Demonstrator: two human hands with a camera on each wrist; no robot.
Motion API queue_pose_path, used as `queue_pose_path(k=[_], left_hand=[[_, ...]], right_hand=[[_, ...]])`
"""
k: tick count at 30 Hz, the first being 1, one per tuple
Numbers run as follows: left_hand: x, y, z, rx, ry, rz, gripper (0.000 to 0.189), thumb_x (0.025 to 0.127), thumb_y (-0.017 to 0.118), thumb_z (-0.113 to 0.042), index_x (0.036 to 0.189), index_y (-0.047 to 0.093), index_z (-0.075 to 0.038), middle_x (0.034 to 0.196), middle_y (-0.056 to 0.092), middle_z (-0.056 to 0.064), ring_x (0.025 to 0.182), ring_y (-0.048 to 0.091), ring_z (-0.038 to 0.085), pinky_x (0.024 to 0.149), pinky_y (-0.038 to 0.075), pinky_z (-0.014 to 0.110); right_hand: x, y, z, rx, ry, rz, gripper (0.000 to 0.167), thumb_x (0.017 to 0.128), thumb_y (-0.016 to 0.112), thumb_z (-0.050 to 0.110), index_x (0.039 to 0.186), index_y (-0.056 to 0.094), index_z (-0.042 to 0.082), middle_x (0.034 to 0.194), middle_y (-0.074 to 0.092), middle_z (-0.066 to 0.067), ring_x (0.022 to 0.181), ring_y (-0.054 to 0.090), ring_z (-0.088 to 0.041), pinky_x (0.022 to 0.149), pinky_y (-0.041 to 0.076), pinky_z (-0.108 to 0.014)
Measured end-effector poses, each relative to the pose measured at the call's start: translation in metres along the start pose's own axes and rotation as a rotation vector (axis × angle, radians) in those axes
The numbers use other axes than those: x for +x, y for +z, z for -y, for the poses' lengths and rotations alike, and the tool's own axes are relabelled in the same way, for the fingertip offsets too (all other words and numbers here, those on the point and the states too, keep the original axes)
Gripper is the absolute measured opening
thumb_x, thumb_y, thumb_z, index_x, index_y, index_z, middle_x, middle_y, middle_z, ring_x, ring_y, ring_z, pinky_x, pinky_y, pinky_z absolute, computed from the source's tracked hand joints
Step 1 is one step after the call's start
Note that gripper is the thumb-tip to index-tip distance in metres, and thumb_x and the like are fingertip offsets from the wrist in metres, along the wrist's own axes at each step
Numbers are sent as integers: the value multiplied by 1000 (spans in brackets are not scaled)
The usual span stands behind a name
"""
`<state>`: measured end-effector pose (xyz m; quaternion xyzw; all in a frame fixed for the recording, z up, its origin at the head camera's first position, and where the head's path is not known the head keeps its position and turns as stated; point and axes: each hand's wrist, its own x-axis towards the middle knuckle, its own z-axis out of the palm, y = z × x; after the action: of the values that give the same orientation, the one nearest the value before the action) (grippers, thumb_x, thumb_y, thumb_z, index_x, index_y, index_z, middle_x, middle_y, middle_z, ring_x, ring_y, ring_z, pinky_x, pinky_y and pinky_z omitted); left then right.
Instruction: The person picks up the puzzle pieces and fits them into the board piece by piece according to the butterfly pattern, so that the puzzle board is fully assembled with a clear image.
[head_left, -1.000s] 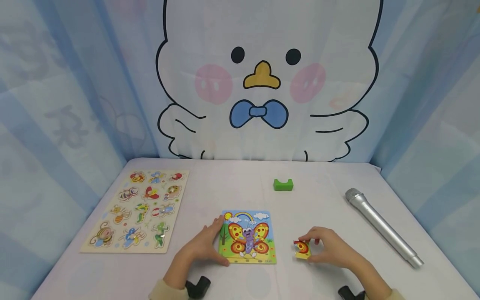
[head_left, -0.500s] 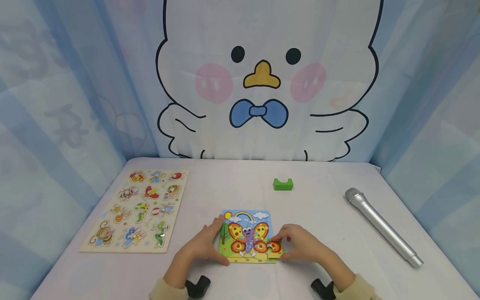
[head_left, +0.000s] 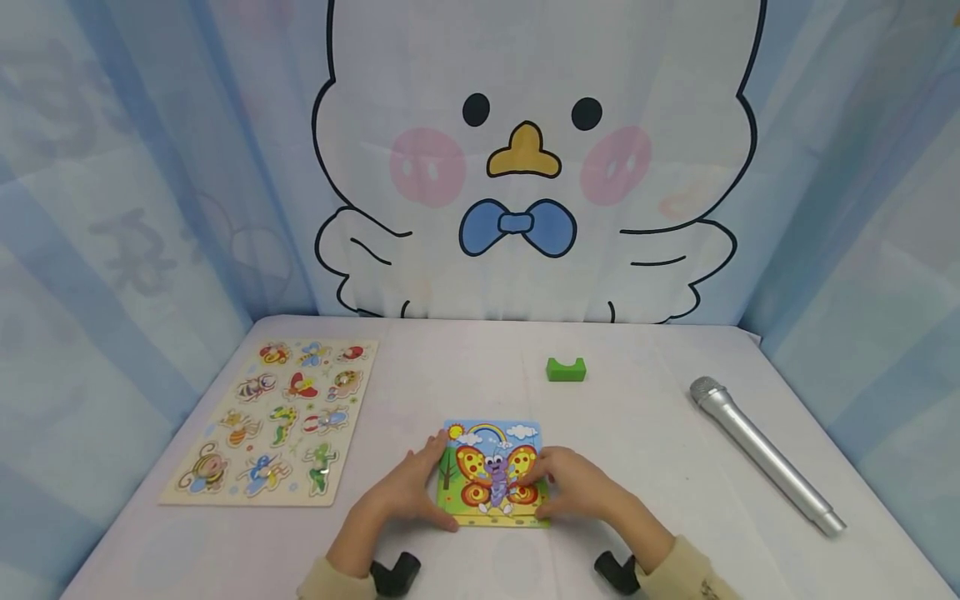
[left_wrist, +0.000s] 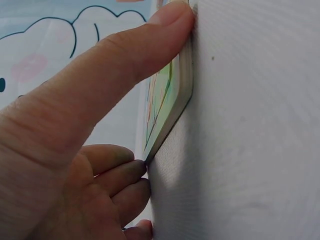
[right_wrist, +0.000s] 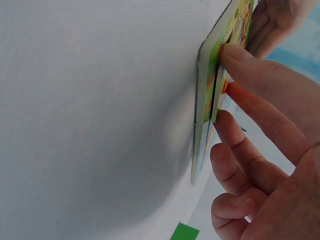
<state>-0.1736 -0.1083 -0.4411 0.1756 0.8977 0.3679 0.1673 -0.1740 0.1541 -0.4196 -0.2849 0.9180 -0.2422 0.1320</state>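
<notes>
A square butterfly puzzle (head_left: 491,450) lies on the white table. My left hand (head_left: 407,487) rests at its left side, the thumb along the near edge and the fingertips at the left edge. At the lower right corner my right hand (head_left: 573,483) pinches a puzzle piece (head_left: 532,498) with a red and yellow wing pattern. In the right wrist view this piece (right_wrist: 218,95) sits tilted just above the board's surface, a thin dark gap beneath it. The right thumb lies on its near end, the fingertips along its other side.
A cream board (head_left: 273,425) with several insect pieces lies at the left. Behind the puzzle stands a green notched block (head_left: 566,370). A silver microphone (head_left: 768,454) lies at the right. The cartoon curtain (head_left: 525,275) hangs behind the table.
My right hand has carried the puzzle piece leftward from the table at the right onto the lower right corner of the butterfly puzzle. My left hand has stayed in place.
</notes>
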Motion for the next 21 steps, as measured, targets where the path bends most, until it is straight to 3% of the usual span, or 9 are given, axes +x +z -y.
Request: queue_pose_path(k=[11, 21], left_hand=[[2, 0, 5, 2, -27, 13, 120, 53, 88, -31, 144, 17, 1, 149, 17, 20, 137, 14, 34, 111, 9, 50], [1, 1, 8, 7, -16, 12, 119, 54, 88, -31, 144, 17, 2, 148, 18, 21, 136, 15, 34, 111, 9, 50]], right_hand=[[6, 2, 16, -59, 91, 22, 29, 60, 84, 15, 87, 74, 12, 85, 58, 9, 82, 53, -13, 76, 48, -33], [7, 6, 23, -80, 173, 10, 31, 59, 84, 14, 88, 74, 13, 84, 61, 8, 81, 55, -12, 74, 49, -33]])
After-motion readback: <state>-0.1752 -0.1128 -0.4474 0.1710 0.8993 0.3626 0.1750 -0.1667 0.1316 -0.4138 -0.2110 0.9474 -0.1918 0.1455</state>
